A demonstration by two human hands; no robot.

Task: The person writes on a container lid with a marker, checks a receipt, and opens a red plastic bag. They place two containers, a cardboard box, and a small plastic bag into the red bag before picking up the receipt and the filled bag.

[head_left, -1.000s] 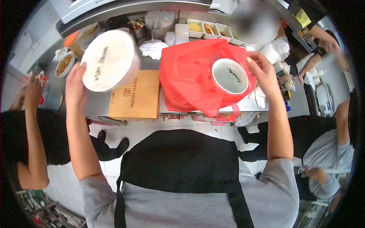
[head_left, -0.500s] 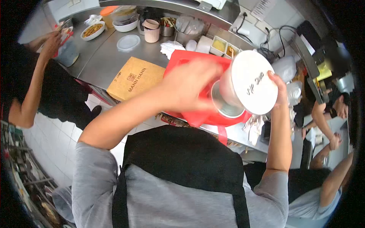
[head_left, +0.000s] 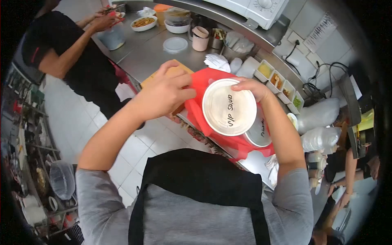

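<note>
Half a second back, held high and tilted in both hands, lid facing the camera; now brought down and level over the mouth of the red bag (head_left: 204, 87). White tub (head_left: 229, 107) with "S/P SQUID" handwritten on its lid, sitting directly above a second lidded tub (head_left: 260, 132) already inside the bag, apparently just touching it or about to.

Right hand (head_left: 254, 87) curled over the far rim of the upper tub, fingers closed on its edge. Left hand (head_left: 163, 92) off the tub now, shifted to the bag's near-left edge, fingers pinched on the red plastic and pulling it open. Judged from this: stacking under way, upper tub not yet seated inside, bag walls not yet drawn up around it.

Beyond the left hand, a brown paper bag (head_left: 171, 70) lying flat on the steel surface (head_left: 143, 53). Past the right hand, a row of small sauce trays (head_left: 279, 79). Farther off beyond the left hand, a loose clear lid (head_left: 175, 44) and a bowl of food (head_left: 143, 23), where another person in a black shirt (head_left: 73, 53) works with hands near a container.
</note>
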